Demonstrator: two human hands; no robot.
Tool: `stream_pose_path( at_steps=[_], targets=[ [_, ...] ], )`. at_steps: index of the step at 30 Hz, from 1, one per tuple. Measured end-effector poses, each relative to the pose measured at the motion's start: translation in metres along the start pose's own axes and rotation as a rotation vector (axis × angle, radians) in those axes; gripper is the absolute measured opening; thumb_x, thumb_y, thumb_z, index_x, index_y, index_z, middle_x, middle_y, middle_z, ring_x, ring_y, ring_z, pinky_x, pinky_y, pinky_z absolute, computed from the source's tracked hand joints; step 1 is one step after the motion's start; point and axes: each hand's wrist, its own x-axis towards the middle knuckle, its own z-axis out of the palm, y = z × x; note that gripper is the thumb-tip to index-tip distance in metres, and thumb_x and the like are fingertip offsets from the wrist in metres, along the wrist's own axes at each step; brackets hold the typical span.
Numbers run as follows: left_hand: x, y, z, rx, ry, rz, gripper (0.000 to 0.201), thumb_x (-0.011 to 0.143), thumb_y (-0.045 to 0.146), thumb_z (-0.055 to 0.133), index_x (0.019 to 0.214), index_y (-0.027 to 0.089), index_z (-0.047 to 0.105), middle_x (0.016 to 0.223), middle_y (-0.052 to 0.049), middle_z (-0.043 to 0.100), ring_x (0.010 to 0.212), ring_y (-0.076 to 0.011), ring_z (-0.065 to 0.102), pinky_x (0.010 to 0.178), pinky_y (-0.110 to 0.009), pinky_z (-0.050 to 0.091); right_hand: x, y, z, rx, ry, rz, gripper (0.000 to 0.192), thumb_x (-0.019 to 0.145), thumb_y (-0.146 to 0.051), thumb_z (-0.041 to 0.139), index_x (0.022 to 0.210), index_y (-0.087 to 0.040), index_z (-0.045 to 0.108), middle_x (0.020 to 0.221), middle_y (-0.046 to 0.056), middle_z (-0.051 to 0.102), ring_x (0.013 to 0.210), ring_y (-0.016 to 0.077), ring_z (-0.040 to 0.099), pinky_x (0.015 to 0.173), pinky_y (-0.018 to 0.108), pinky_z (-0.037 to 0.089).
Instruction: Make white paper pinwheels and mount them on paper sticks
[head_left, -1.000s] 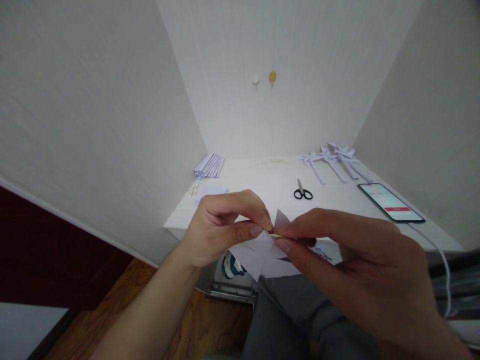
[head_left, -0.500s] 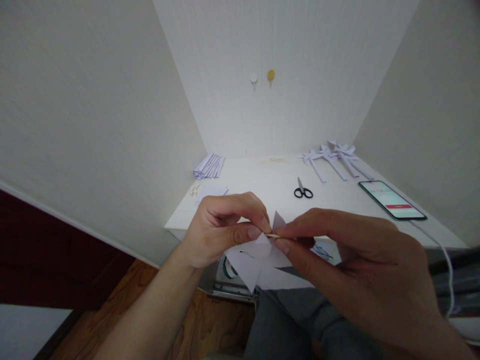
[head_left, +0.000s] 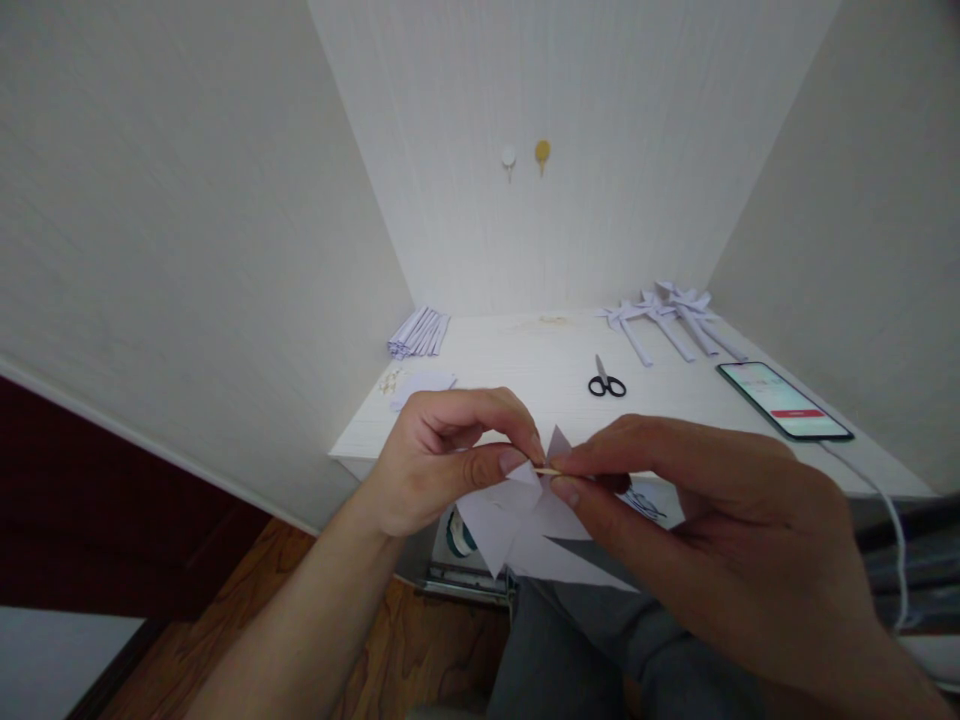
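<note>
**Stick going into the folded paper, not yet seated**

Your left hand (head_left: 442, 460) and right hand (head_left: 705, 520) pinch a thin stick (head_left: 547, 470) at the centre of the folded paper (head_left: 517, 515), held above your lap. Finished ones (head_left: 671, 315) lie on the tabletop (head_left: 540, 375); this one looks unfinished
</note>
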Motion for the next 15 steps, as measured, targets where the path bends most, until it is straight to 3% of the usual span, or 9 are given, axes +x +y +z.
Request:
stream_pose_path(
  at_steps=[7, 15],
  targets=[
    [0.0, 0.003, 0.0, 0.051, 0.015, -0.084, 0.008, 0.091, 0.024, 0.078, 0.094, 0.019, 0.083, 0.087, -0.006, 0.074, 0.085, -0.0181, 0.065, 0.079, -0.032, 0.049, 0.003, 0.003, -0.001, -0.049, -0.013, -0.035, 0.013, 0.087, -0.01, 0.071, 0.086, -0.023, 0.075, 0.073, -0.005, 0.076, 0.059, 0.0085, 0.065, 0.056, 0.024, 0.047],
    [0.0, 0.004, 0.003, 0.106, 0.114, -0.214, 0.004, 0.088, 0.018, 0.079, 0.09, 0.02, 0.081, 0.087, -0.002, 0.076, 0.08, -0.0117, 0.065, 0.073, -0.022, 0.049, 0.003, 0.013, -0.005, -0.109, -0.064, -0.092, 0.015, 0.089, -0.008, 0.069, 0.088, -0.022, 0.074, 0.076, -0.005, 0.074, 0.063, 0.0088, 0.064, 0.059, 0.025, 0.045]
  ],
)
